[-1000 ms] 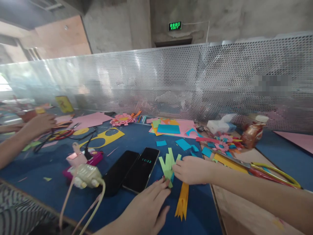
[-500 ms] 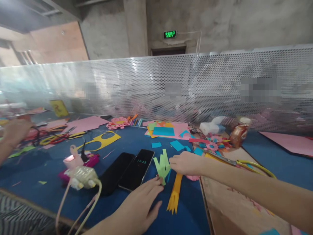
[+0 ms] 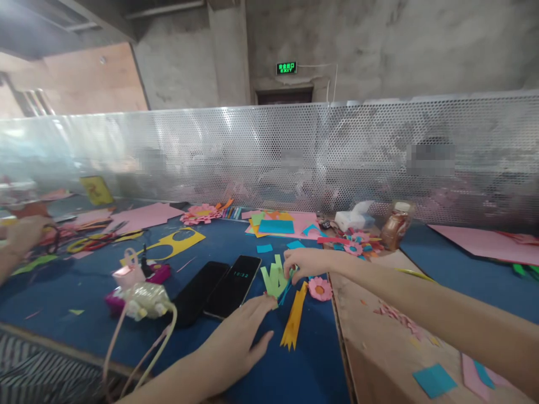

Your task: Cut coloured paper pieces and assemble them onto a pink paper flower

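My left hand [image 3: 240, 336] lies with its fingers stretched out and thumb apart, its fingertips at the lower end of the light green paper strips [image 3: 274, 278]. Just right of those strips, my right hand [image 3: 302, 264] is closed in a pinch on a thin blue paper strip [image 3: 286, 289]. Part of the pinch is hidden behind the fingers. Below my right hand lies an orange paper piece [image 3: 293, 320] with a fringed lower end. A pink paper flower [image 3: 320, 288] with an orange centre sits beside it.
Two phones [image 3: 233, 286] lie left of the strips, near a charger with cables [image 3: 147, 300]. Behind are paper sheets [image 3: 275, 226], a bottle [image 3: 396, 225] and a tissue pack [image 3: 355, 217]. A cardboard sheet [image 3: 379, 342] covers the right. Another person's hand [image 3: 25, 233] is far left.
My right hand has turned and now pinches the blue strip. The pink flower beside it has come into fuller view. My left hand stays by the green strips, and the view has shifted slightly.
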A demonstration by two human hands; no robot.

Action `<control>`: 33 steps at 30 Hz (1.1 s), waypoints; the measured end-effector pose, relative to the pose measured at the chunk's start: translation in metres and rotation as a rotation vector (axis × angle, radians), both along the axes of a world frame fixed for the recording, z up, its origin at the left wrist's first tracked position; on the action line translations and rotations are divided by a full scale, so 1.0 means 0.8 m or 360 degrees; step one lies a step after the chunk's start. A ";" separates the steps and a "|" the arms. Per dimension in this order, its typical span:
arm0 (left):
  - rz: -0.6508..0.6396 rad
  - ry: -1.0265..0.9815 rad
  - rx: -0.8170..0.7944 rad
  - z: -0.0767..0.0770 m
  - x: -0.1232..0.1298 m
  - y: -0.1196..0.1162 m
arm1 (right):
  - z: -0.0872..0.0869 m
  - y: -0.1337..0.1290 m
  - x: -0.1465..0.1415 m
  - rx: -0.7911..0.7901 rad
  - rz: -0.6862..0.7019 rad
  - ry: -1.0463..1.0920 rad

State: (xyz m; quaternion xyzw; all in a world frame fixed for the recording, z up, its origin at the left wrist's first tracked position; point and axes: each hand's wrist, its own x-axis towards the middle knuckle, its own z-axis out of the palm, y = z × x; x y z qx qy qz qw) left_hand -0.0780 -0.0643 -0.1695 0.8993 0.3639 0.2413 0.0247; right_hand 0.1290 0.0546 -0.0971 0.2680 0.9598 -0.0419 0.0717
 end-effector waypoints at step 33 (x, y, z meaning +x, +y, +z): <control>-0.0109 0.0423 -0.0138 0.020 0.012 0.057 | -0.029 -0.122 -0.019 0.0250 -0.0443 -0.0189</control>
